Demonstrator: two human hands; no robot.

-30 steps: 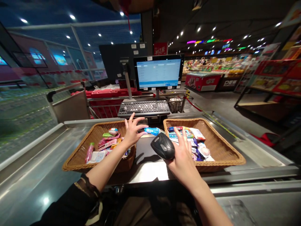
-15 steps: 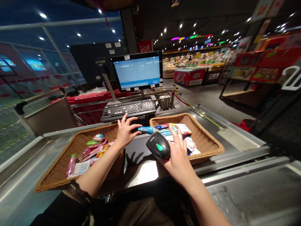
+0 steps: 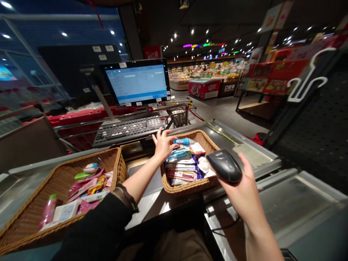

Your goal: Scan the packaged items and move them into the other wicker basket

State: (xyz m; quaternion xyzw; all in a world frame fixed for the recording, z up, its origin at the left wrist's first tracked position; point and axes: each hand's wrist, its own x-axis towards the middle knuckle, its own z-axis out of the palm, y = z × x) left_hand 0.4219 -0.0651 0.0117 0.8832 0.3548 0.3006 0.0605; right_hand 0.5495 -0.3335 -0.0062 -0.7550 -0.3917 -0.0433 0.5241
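My right hand [image 3: 244,188] grips a black barcode scanner [image 3: 225,165] to the right of the right wicker basket [image 3: 210,143]. My left hand [image 3: 163,145] reaches over that basket's left rim, fingers partly spread, pinching the end of a small blue tube [image 3: 183,141] above the stacked packets [image 3: 181,165]. The left wicker basket [image 3: 38,197] holds several pink and white packets and sits at my lower left, under my black sleeve.
A keyboard [image 3: 127,128] and a lit till screen [image 3: 137,83] stand behind the baskets. Both baskets rest on a steel checkout counter [image 3: 296,203]. A metal trolley [image 3: 181,114] and red baskets lie beyond. Shop shelves and a dark pegboard panel [image 3: 320,119] rise at right.
The view swung right. My left hand carried the blue tube from between the baskets to over the right basket. My right hand moved the scanner right, off the basket.
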